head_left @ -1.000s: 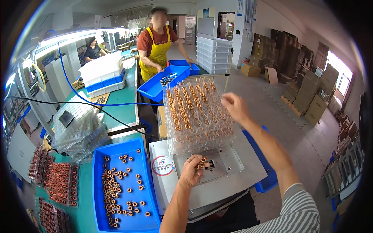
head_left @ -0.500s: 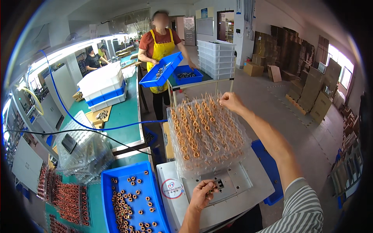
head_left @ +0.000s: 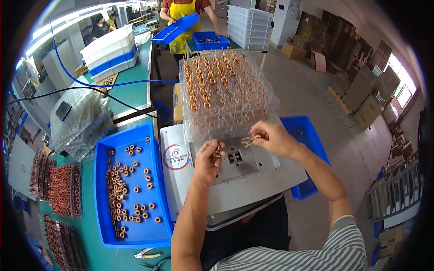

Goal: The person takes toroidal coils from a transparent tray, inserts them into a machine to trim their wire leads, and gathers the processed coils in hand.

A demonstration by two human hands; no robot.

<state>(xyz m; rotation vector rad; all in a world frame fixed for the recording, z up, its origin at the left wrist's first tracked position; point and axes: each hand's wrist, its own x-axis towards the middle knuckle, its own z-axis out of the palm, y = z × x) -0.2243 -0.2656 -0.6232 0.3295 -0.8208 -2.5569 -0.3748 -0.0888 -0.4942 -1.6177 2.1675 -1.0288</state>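
Observation:
My left hand (head_left: 208,160) is closed around a few copper-wound ring coils, just left of the square opening (head_left: 235,156) in a grey metal machine top (head_left: 199,194). On the other side of that opening, my right hand (head_left: 273,140) pinches a copper-wound ring coil (head_left: 247,141) with its wire leads pointing left. Behind both hands stands a stack of clear plastic trays (head_left: 217,131). Rows of copper coils (head_left: 211,81) fill the top tray's left part; lower layers show through its right part.
To the left, a blue bin (head_left: 158,198) holds loose coils, with pliers (head_left: 147,254) near its front edge. Another blue bin (head_left: 312,144) lies right of the machine. Cables cross the green bench (head_left: 133,97). Beyond, a person in a yellow apron (head_left: 181,43) tilts a blue bin.
My right hand has come down from the tray stack's far right corner to the machine top, now with a coil. My left hand has shifted away from the opening. The view has tilted downward.

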